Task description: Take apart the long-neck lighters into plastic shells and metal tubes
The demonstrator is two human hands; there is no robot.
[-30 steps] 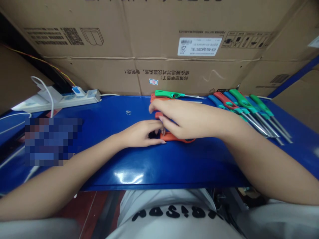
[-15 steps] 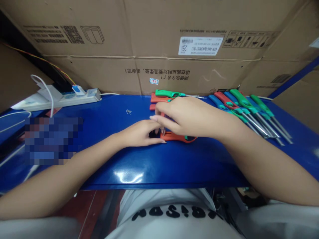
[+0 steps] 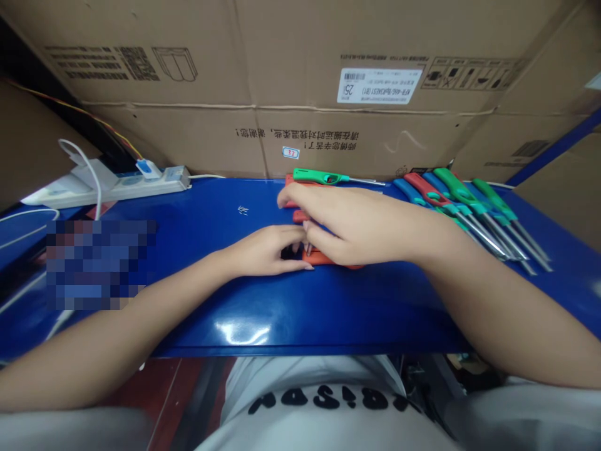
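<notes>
My left hand [image 3: 267, 250] grips the handle end of an orange gas lighter [image 3: 319, 257] lying on the blue table, thumb along its near side and fingers on the far side. Over that lighter hovers my right hand [image 3: 342, 222], its index finger stretched to the left and its thumb apart from it, close to my left fingertips. Its palm side is hidden, and I see nothing held in it. Just beyond the thumb a red lighter [image 3: 299, 216] shows its end. Farther back lies a green lighter [image 3: 314, 176] with a metal tube, beside other red ones partly covered by my right hand.
Several lighters with long metal tubes [image 3: 488, 216] lie in a pile on the right. Small thin pins [image 3: 242, 210] rest on the blue table [image 3: 225, 300]. A white power strip [image 3: 126, 188] with cables stands at the left, and a cardboard wall [image 3: 197, 138] closes off the back.
My right hand has opened its fingers, the index finger reaching farther left and the thumb shifting right. It now covers more of the orange lighter. My left hand has stayed in place.
</notes>
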